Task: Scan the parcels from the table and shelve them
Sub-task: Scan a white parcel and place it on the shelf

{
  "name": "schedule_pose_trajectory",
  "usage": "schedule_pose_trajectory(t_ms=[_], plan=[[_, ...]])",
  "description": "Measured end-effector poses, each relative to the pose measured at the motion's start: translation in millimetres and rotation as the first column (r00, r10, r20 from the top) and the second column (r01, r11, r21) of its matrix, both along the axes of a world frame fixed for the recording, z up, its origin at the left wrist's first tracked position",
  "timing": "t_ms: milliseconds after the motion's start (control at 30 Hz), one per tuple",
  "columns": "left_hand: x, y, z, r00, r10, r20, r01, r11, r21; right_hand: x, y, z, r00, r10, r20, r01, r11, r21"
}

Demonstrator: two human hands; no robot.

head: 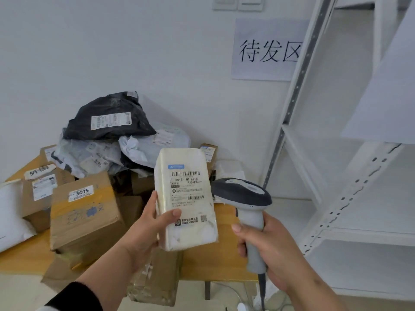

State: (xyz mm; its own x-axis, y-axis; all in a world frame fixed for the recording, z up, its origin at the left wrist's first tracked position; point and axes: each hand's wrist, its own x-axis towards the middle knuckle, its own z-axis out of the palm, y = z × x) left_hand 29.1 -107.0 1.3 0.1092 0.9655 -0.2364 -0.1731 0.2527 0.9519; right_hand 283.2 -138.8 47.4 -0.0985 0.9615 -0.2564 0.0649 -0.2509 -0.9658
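Left hand (149, 223) is up in front of the camera w/ a cream-white parcel (187, 198), thumb across the printed face near the bottom, fingers wrapped behind the left edge. Parcel stands nearly upright, lifted clear above the table (226, 248), its shipping label (187, 187) facing the camera; barcodes and "501E M1 A21B" readable. Just beside it on the right, the right hand (272, 250) grips the pale handle of a barcode scanner (246, 203), fingers curled round it; dark grey head sits level w/ the label's lower half, very close to the parcel's right edge, can't tell if touching. Scanner cable (262, 290) drops from the handle base.

Behind and left, the wooden table is loaded: a brown carton tagged "3015" (85, 212) near-left w/ yellow tape, another taped carton (155, 279) at the near edge below the held parcel, a smaller carton (39, 194) further left w/ a white label. Far side, a black poly mailer (107, 118) tops the heap, grey-white mailers (143, 147) crumpled under it. A white mailer (11, 212) pokes in at the far left edge.

On the right, a white metal shelving unit (336, 176) runs floor to top. On the wall next to it, a paper sign (268, 50) reading 待发区.
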Motion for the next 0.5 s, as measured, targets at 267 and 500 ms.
schedule_pose_trajectory(t_ms=[267,500], plan=[[58.2,2.6,-11.9,0.979,-0.169,0.116,0.188,0.966,-0.179,34.2,-3.8,-15.8,0.993,-0.089,0.083,0.080,0.991,0.107],[87.8,-3.9,-13.2,0.954,-0.272,0.122,0.296,0.911,-0.286,54.0,-44.2,-16.4,0.987,-0.160,-0.022,0.162,0.982,0.093]])
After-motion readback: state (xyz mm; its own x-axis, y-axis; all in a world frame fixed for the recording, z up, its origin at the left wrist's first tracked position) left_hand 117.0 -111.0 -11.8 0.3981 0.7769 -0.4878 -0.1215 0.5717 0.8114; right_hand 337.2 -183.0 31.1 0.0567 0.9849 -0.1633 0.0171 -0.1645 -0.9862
